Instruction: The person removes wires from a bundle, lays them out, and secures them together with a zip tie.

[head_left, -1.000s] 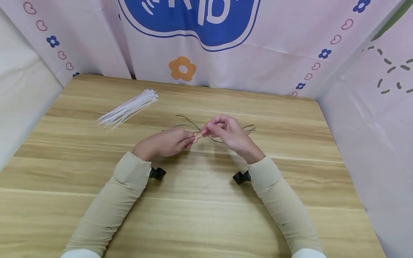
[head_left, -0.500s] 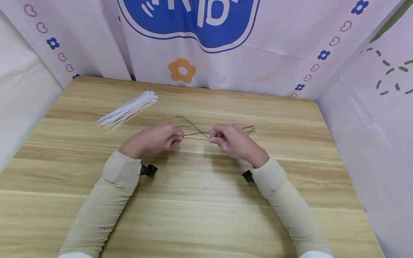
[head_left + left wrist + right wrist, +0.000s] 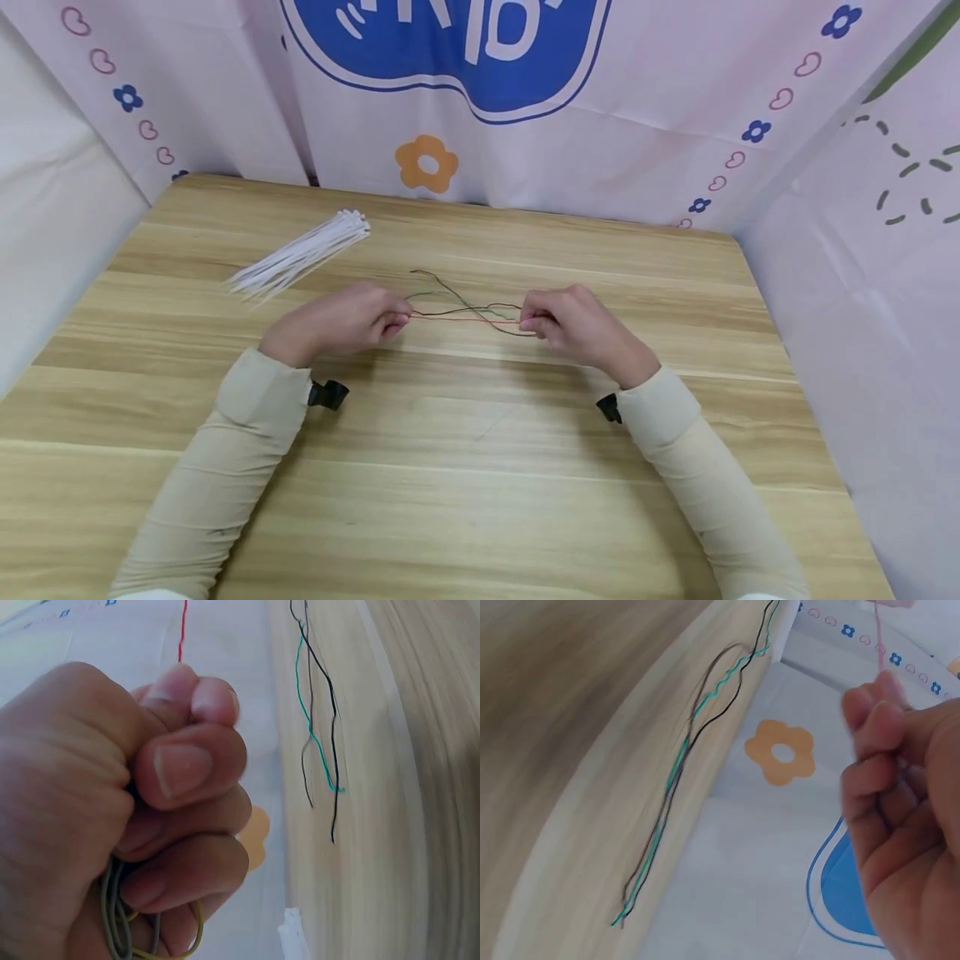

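A thin red wire [image 3: 468,320] runs nearly straight between my two hands. My left hand [image 3: 341,321] pinches its left end between thumb and fingertips. Inside that same fist, the left wrist view shows loops of grey wire [image 3: 112,919] and yellow wire [image 3: 199,934]. The other end is pinched by my right hand [image 3: 581,327], slightly blurred in the right wrist view. Behind and below the red wire, black [image 3: 727,709], green [image 3: 676,754] and brown [image 3: 705,671] wires lie loosely together on the table, crossing one another. Parts of them are hidden by the hands in the head view.
A bundle of white cable ties [image 3: 303,252] lies at the back left of the wooden table [image 3: 450,500]. A printed white cloth [image 3: 600,150] hangs along the table's back edge. Pale sheeting stands at both sides.
My hands have moved apart, the left leftward and the right rightward. The red wire, bunched between the fingers a second ago, now stretches out between them.
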A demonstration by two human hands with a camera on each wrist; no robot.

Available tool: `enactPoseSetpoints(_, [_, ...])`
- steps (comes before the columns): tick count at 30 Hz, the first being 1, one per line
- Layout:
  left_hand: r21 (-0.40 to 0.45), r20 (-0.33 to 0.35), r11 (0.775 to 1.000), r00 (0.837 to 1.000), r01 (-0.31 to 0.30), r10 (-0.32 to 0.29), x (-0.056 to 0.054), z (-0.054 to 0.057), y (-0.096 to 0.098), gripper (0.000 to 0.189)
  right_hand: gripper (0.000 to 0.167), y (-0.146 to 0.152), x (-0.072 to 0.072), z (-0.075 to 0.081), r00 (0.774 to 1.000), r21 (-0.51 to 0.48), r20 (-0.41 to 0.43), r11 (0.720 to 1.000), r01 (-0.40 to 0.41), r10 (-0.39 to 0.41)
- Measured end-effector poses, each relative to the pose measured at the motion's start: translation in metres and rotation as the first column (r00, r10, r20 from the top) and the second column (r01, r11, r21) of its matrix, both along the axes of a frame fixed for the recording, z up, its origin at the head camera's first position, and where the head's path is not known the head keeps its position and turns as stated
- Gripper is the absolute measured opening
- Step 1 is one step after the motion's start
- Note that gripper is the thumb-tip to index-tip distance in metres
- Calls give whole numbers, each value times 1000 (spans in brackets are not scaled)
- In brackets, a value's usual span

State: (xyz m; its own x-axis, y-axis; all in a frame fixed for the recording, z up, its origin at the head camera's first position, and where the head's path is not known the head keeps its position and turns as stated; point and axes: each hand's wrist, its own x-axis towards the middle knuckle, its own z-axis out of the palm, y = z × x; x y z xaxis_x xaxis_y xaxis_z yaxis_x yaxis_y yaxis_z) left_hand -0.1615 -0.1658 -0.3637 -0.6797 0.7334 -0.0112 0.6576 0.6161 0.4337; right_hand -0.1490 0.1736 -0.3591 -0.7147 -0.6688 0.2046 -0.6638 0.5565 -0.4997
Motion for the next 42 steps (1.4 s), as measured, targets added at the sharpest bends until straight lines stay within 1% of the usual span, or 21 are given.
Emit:
enactPoseSetpoints(4, [3, -3, 1000, 1000, -9, 9, 0, 0, -6, 41, 13, 8, 0, -1, 999, -2, -23, 1000, -25, 25])
enactPoseSetpoints(6, [10, -12, 1000, 1000, -7, 7, 0, 1, -10, 40, 12, 11, -1, 0, 999, 11, -36, 1000, -25, 25])
enactPoseSetpoints(8, [14, -17, 1000, 1000, -19, 19, 1, 2, -15, 40, 11, 16, -2, 0, 999, 21, -40, 1000, -1, 2])
enactPoseSetpoints(12, [14, -14, 998, 998, -54, 54, 4, 2, -27, 40, 11, 31, -3, -1, 996, 50, -46, 996, 76, -74])
enactPoseSetpoints(14, [15, -14, 997, 997, -72, 72, 5, 2, -29, 39, 10, 37, -3, -1, 994, 54, -47, 993, 106, -104])
enactPoseSetpoints(18, [-2, 6, 993, 993, -119, 119, 7, 0, -23, 34, 9, 40, -2, 0, 992, 43, -25, 991, 128, -127])
enactPoseSetpoints(21, [-15, 56, 987, 986, -159, 159, 8, -2, -16, 33, 9, 39, -1, 0, 992, 31, -2, 991, 129, -129])
enactPoseSetpoints(24, [-5, 87, 978, 974, -208, 208, 6, -2, -13, 36, 8, 38, 1, 0, 993, 7, 23, 993, 119, -119])
enactPoseSetpoints(26, [16, 94, 975, 971, -220, 218, 6, -2, -10, 39, 8, 37, 2, 0, 993, -13, 42, 994, 110, -110])
enactPoseSetpoints(28, [45, 99, 980, 977, -196, 191, 6, -2, -5, 39, 8, 36, 3, 0, 993, -28, 56, 994, 104, -102])
enactPoseSetpoints(30, [74, 121, 988, 985, -135, 126, 7, -3, 1, 39, 8, 35, 3, 0, 993, -40, 73, 994, 99, -96])
enactPoseSetpoints(31, [90, 141, 991, 986, -100, 87, 7, -3, 4, 38, 8, 34, 3, 0, 992, -43, 79, 994, 99, -96])
enactPoseSetpoints(32, [106, 158, 992, 986, -68, 51, 9, -4, 7, 37, 8, 34, 3, 1, 992, -46, 84, 994, 100, -96])
enactPoseSetpoints(34, [139, 203, 990, 979, -14, -14, 11, -5, 11, 35, 8, 34, 2, 0, 991, -48, 90, 994, 103, -98])
enactPoseSetpoints(36, [159, 209, 987, 976, 28, -61, 13, -5, 13, 33, 8, 35, 2, 0, 990, -51, 97, 993, 107, -102])
enactPoseSetpoints(37, [167, 197, 985, 978, 39, -72, 14, -5, 13, 33, 7, 36, 1, -1, 990, -54, 100, 993, 110, -104])
enactPoseSetpoints(39, [168, 135, 984, 988, 57, -80, 13, -4, 13, 33, 7, 37, 0, -1, 988, -58, 112, 992, 110, -103])
enactPoseSetpoints(41, [154, 45, 986, 997, 56, -64, 10, -2, 13, 35, 6, 39, 0, -2, 988, -57, 127, 993, 100, -92])
enactPoseSetpoints(42, [146, 1, 988, 999, 50, -51, 8, -2, 12, 36, 6, 39, -1, -2, 987, -55, 135, 994, 93, -84])
